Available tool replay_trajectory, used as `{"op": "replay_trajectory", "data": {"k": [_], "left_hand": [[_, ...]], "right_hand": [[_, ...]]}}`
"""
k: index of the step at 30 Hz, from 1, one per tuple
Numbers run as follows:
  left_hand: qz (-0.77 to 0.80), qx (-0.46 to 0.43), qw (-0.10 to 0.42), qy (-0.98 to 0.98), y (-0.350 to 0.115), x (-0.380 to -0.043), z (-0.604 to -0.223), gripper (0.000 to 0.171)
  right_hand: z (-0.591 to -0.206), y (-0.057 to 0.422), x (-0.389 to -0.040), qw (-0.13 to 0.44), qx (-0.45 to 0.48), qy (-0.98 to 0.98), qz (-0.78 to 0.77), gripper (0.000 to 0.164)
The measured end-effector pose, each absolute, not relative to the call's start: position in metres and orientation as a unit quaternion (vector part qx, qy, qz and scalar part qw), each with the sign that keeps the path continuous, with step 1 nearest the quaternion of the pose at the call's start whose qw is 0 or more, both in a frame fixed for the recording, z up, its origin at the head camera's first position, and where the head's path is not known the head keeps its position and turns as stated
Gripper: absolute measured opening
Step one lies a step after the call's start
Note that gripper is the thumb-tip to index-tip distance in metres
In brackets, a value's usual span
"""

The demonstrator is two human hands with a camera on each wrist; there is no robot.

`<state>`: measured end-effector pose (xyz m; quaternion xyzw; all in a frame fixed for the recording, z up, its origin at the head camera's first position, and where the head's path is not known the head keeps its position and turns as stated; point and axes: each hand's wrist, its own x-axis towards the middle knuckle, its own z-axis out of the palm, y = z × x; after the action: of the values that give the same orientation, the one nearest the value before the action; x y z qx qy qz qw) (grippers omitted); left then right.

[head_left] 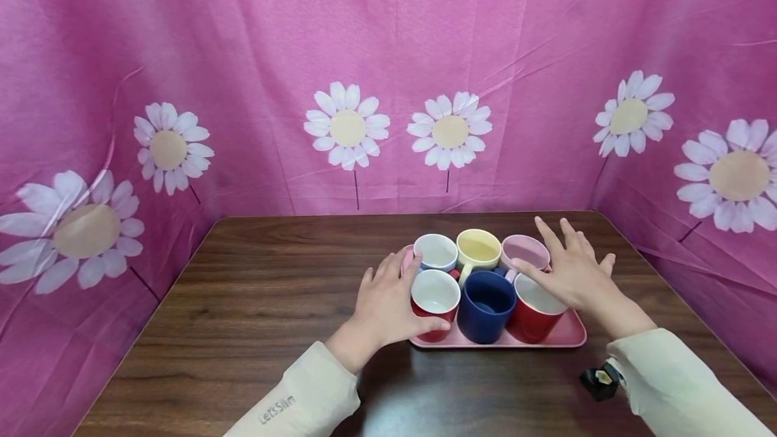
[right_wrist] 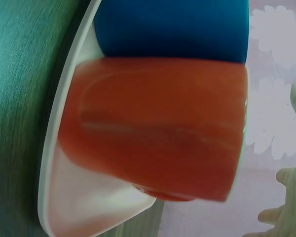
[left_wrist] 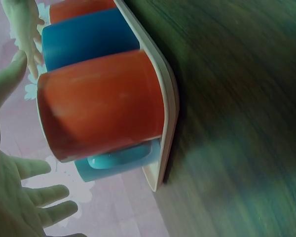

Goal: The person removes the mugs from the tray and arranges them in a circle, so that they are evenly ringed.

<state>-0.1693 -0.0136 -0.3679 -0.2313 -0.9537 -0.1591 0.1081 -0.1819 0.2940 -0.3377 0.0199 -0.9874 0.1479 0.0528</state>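
A pink tray (head_left: pixel 567 334) on the table carries two rows of mugs. The front row has a red mug with a white inside (head_left: pixel 436 294) at left, a navy mug (head_left: pixel 485 307) in the middle and another red mug (head_left: pixel 534 319) at right. Behind them stand a light-blue mug with a white inside (head_left: pixel 436 251), a yellow mug (head_left: pixel 479 248) and a pink mug (head_left: pixel 525 250). My left hand (head_left: pixel 388 302) is spread beside the left red mug, thumb overlapping its front in the head view. Fingers apart, my right hand (head_left: pixel 573 272) hovers over the right red mug's rim.
The dark wood-grain table (head_left: pixel 273 302) extends left of the tray and in front of it. A pink cloth with white daisies (head_left: pixel 388 32) hangs behind and along both sides. A small black device (head_left: pixel 599 382) sits at the right sleeve's cuff.
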Motion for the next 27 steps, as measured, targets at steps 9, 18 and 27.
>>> {"op": "replay_trajectory", "data": {"k": [9, 18, 27], "left_hand": [[-0.192, -0.215, 0.115, -0.951, -0.004, -0.168, -0.370, 0.094], [-0.259, -0.206, 0.077, -0.940, -0.002, -0.175, -0.373, 0.086], [-0.339, -0.184, 0.023, -0.922, 0.000, -0.181, -0.374, 0.089]], "right_hand": [[-0.344, 0.317, -0.184, 0.020, -0.004, -0.988, 0.156, 0.097], [-0.355, 0.338, -0.186, 0.005, -0.004, -0.984, 0.178, 0.094], [-0.378, 0.361, -0.187, -0.002, -0.004, -0.976, 0.216, 0.081]]}}
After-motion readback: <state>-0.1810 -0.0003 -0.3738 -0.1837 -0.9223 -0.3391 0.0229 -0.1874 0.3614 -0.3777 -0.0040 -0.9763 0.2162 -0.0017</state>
